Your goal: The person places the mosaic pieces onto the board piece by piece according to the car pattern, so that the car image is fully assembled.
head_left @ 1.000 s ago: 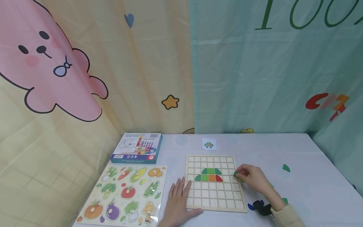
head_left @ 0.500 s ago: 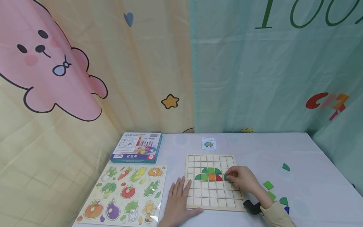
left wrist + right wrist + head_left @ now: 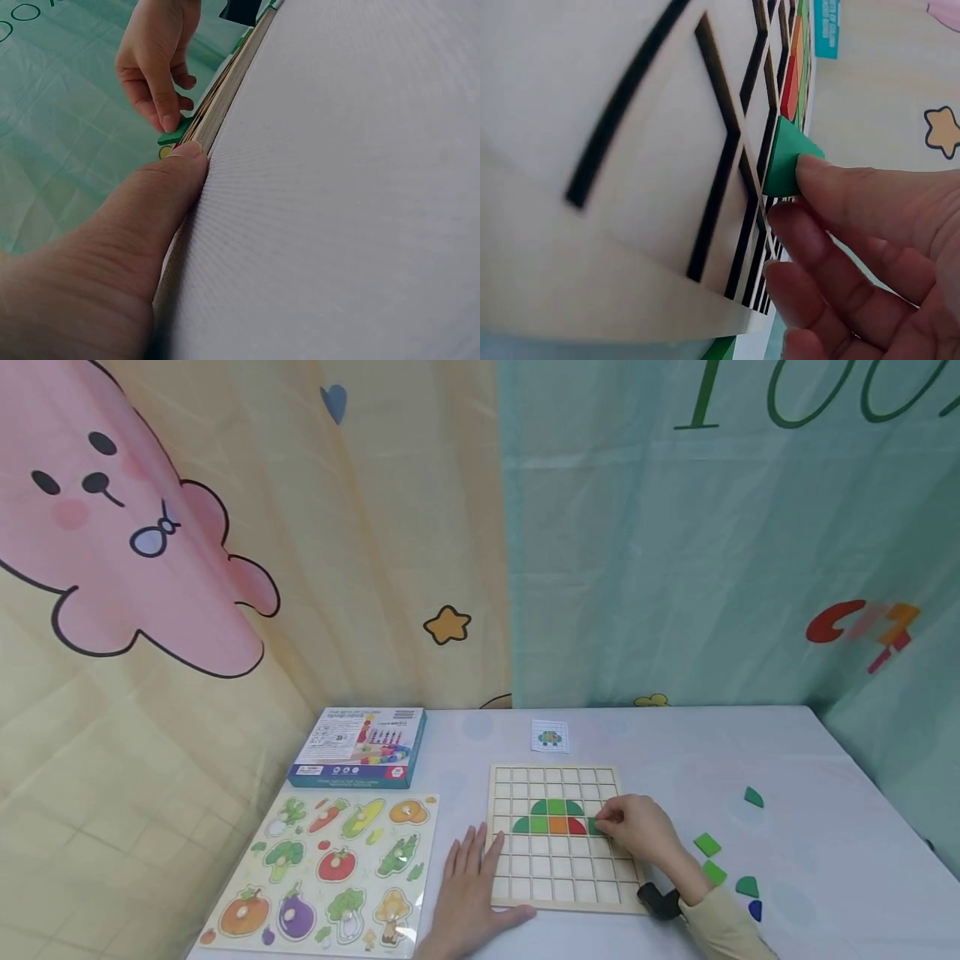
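My right hand [image 3: 641, 827] pinches a dark green quarter-round tile [image 3: 784, 161] between thumb and fingers. The tile's edge is right at the grid of the wooden board [image 3: 555, 906], beside the red tile [image 3: 576, 826]. On the board, several green tiles [image 3: 556, 808], an orange tile [image 3: 558, 826] and the red one form a domed shape. My left hand [image 3: 468, 893] lies with straight fingers along the board's left side, its thumb at the near edge. In the left wrist view that thumb [image 3: 169, 180] touches the board's rim.
Loose green tiles [image 3: 707, 844] and a blue tile [image 3: 755, 910] lie right of the board. A small pattern card [image 3: 550, 737] lies behind it. At left are a vegetable puzzle board [image 3: 307, 868] and a box [image 3: 358, 747]. A black wrist camera [image 3: 660, 902] sits by my right sleeve.
My right hand has moved left from the board's right edge, bringing the green tile in beside the red one. The left hand has stayed in place.
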Available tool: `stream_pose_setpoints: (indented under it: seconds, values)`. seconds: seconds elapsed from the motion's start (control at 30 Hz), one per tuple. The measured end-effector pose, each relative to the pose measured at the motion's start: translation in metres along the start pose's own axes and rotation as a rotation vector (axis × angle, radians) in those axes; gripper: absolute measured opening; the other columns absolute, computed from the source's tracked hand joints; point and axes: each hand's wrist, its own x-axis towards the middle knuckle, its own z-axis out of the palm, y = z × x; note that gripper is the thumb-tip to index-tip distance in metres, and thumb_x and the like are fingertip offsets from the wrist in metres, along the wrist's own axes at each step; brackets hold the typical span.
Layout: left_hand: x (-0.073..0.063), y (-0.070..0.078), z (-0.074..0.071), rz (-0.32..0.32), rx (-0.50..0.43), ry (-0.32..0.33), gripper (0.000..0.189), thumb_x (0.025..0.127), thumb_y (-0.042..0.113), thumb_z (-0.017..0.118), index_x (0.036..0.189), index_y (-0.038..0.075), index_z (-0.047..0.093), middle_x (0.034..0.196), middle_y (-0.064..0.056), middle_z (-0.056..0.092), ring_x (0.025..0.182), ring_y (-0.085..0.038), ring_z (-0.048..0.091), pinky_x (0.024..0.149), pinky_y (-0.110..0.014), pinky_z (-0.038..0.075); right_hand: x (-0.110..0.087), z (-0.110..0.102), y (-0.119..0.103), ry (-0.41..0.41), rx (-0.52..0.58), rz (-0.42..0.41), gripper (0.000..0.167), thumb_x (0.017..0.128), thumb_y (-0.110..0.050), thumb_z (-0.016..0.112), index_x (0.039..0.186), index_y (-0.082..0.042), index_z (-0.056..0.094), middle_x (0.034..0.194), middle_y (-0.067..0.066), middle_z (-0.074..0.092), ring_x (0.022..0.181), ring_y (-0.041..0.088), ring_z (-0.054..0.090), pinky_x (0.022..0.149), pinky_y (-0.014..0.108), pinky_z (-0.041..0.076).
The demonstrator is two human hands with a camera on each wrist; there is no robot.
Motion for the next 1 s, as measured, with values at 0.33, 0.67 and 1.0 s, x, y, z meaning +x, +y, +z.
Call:
stream_pose_setpoints:
  seconds: [0.33, 0.67, 1.0]
  values:
    - [0.0, 0.0, 0.001, -0.006, 0.003, -0.008, 0.105, 0.073, 0.084, 0.042, 0.149, 0.013, 0.03, 0.153, -0.015, 0.024, 0.141, -0.031, 0.015, 0.113, -0.048, 0.011, 0.0, 0.002, -0.002, 0.029, -0.083, -0.014, 0.011, 0.079, -0.012, 0.077, 0.072, -0.015, 0.07, 0.071, -0.005, 0.054, 0.063, 0.01, 0.049, 0.056, 0.03, 0.044]
    - [-0.001, -0.001, 0.0, -0.008, 0.002, -0.004, 0.105, 0.073, 0.084, 0.042, 0.149, 0.013, 0.03, 0.153, -0.015, 0.025, 0.141, -0.032, 0.015, 0.112, -0.048, 0.012, -0.004, 0.001, 0.001, 0.02, -0.143, -0.056, 0.01, 0.079, -0.013, 0.077, 0.071, -0.014, 0.071, 0.067, -0.005, 0.049, 0.061, 0.012, 0.042, 0.053, 0.027, 0.038]
    - [0.0, -0.001, 0.003, -0.005, -0.003, 0.007, 0.105, 0.073, 0.084, 0.042, 0.149, 0.013, 0.029, 0.153, -0.015, 0.024, 0.141, -0.032, 0.014, 0.112, -0.047, 0.01, -0.013, -0.007, 0.009, -0.065, -0.028, -0.019, 0.009, 0.083, -0.016, 0.073, 0.091, -0.011, 0.074, 0.068, -0.006, 0.05, 0.061, 0.013, 0.043, 0.052, 0.027, 0.038]
